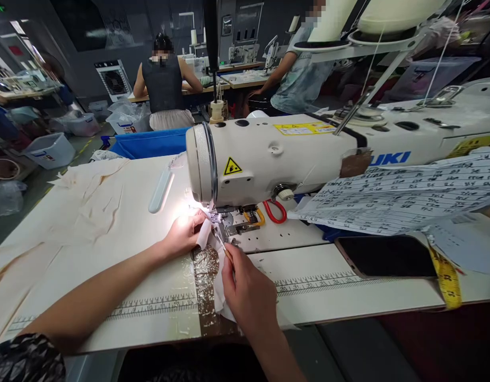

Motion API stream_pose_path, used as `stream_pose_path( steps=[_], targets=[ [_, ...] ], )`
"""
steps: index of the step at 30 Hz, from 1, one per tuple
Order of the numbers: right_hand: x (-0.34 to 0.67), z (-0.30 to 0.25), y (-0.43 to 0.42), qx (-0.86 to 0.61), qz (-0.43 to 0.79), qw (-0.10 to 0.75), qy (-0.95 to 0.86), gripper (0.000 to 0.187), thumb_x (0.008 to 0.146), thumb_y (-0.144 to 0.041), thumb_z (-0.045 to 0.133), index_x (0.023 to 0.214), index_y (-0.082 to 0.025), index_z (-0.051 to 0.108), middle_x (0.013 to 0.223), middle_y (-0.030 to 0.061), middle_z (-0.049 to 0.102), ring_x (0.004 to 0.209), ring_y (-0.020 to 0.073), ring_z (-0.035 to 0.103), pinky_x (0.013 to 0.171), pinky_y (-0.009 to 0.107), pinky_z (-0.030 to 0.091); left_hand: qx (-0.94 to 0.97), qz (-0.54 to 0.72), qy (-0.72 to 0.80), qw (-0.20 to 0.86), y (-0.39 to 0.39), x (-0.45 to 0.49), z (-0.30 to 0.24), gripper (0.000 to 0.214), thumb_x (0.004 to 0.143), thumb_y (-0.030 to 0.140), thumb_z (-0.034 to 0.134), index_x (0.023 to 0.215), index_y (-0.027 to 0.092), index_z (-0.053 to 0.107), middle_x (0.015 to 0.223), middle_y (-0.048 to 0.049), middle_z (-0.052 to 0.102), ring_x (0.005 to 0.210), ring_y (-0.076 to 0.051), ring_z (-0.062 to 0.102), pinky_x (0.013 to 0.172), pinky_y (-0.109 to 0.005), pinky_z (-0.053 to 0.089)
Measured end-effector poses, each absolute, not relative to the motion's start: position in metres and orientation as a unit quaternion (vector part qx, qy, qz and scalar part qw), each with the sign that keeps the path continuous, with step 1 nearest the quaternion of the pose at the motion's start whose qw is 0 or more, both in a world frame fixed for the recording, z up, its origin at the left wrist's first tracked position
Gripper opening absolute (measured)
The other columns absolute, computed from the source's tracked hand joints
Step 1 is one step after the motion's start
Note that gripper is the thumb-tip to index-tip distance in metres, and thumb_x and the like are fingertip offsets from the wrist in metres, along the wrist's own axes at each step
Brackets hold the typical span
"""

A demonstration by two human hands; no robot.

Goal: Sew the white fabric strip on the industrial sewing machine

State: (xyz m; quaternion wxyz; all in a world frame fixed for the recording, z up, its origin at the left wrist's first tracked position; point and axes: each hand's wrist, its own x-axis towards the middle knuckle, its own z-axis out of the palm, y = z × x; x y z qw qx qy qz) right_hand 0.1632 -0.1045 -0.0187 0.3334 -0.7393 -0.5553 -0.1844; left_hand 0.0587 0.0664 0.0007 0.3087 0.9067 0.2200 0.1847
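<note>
Lit most strongly beneath the sewing machine (245, 159), with white glare beside the left hand (183, 232) and glints on the brown strip (206, 300). Dims toward the rear wall (152, 21); stretches at the edges; seems soft at far left.

White table (137, 228) carries the sewing machine (253, 164), pale cloth (86, 201) sprawls across the left, phone (388, 257) lies flat at right, yellow tape (447, 281) right beside it

Sewing workshop, white sewing machine (248, 154) up close, thread cones (396, 17) above, more machines (244, 54) on tables (247, 79) behind
</note>
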Motion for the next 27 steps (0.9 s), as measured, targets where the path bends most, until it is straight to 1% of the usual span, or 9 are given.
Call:
stream_pose_path(
  steps=[4, 9, 12, 15, 20, 24, 27],
  targets=[
    [0.1627, -0.0195, -0.1030, -0.740, -0.193, 0.329, -0.554, 0.039, 0.105, -0.021, 0.031, 0.106, -0.013, 0.068, 0.083, 0.0026, 0.077, 0.055, 0.0124, 0.067, 0.049, 0.026, 0.038, 0.903, 0.199, 0.214, 0.314, 0.0694, 0.0579, -0.0024, 0.013, 0.089, 0.029, 0.056, 0.086, 0.018, 0.061, 0.094, -0.0063, 0.065, 0.087, -0.021, 0.060, 0.082, -0.034, 0.050],
    [0.1629, -0.0187, -0.1024, -0.734, -0.197, 0.324, -0.563, 0.040, 0.106, -0.020, 0.029, 0.108, -0.012, 0.068, 0.086, 0.0027, 0.077, 0.058, 0.0124, 0.068, 0.050, 0.026, 0.041, 0.905, 0.199, 0.224, 0.302, 0.0699, 0.0600, -0.0051, 0.009, 0.084, 0.026, 0.061, 0.089, 0.018, 0.060, 0.091, -0.0049, 0.064, 0.083, -0.020, 0.060, 0.074, -0.031, 0.049],
    [0.1632, -0.0181, -0.1028, -0.733, -0.198, 0.324, -0.564, 0.040, 0.106, -0.020, 0.029, 0.108, -0.012, 0.068, 0.087, 0.0029, 0.077, 0.058, 0.0124, 0.068, 0.050, 0.026, 0.042, 0.900, 0.207, 0.228, 0.308, 0.0702, 0.0611, -0.0061, 0.007, 0.086, 0.025, 0.059, 0.086, 0.018, 0.059, 0.089, -0.0046, 0.064, 0.080, -0.019, 0.059, 0.072, -0.030, 0.049],
    [0.1628, -0.0178, -0.1038, -0.736, -0.196, 0.327, -0.560, 0.039, 0.106, -0.020, 0.030, 0.107, -0.012, 0.068, 0.087, 0.0024, 0.077, 0.060, 0.0126, 0.069, 0.052, 0.025, 0.043, 0.894, 0.224, 0.216, 0.321, 0.0708, 0.0604, -0.0060, 0.012, 0.089, 0.027, 0.055, 0.081, 0.018, 0.057, 0.087, -0.0045, 0.064, 0.079, -0.018, 0.060, 0.072, -0.030, 0.050],
    [0.1623, -0.0186, -0.1042, -0.743, -0.200, 0.323, -0.551, 0.040, 0.106, -0.021, 0.028, 0.106, -0.013, 0.068, 0.083, 0.0021, 0.077, 0.056, 0.0129, 0.068, 0.051, 0.026, 0.041, 0.898, 0.242, 0.205, 0.304, 0.0702, 0.0593, -0.0074, 0.013, 0.090, 0.028, 0.055, 0.080, 0.019, 0.055, 0.087, -0.0041, 0.065, 0.078, -0.017, 0.060, 0.071, -0.029, 0.051],
    [0.1620, -0.0192, -0.1017, -0.745, -0.202, 0.316, -0.551, 0.041, 0.106, -0.019, 0.028, 0.106, -0.014, 0.068, 0.084, 0.0028, 0.077, 0.057, 0.0133, 0.069, 0.050, 0.026, 0.041, 0.929, 0.251, 0.175, 0.207, 0.0694, 0.0604, -0.0094, 0.018, 0.092, 0.021, 0.046, 0.076, 0.020, 0.053, 0.086, -0.0054, 0.064, 0.077, -0.017, 0.059, 0.069, -0.030, 0.052],
    [0.1613, -0.0180, -0.1016, -0.745, -0.211, 0.308, -0.553, 0.039, 0.106, -0.018, 0.030, 0.109, -0.011, 0.068, 0.083, 0.0048, 0.077, 0.061, 0.0138, 0.071, 0.053, 0.025, 0.043, 0.954, 0.230, 0.136, 0.134, 0.0685, 0.0592, -0.0062, 0.020, 0.093, 0.015, 0.041, 0.083, 0.019, 0.058, 0.093, -0.0074, 0.066, 0.083, -0.019, 0.060, 0.070, -0.031, 0.053]
  ],
)
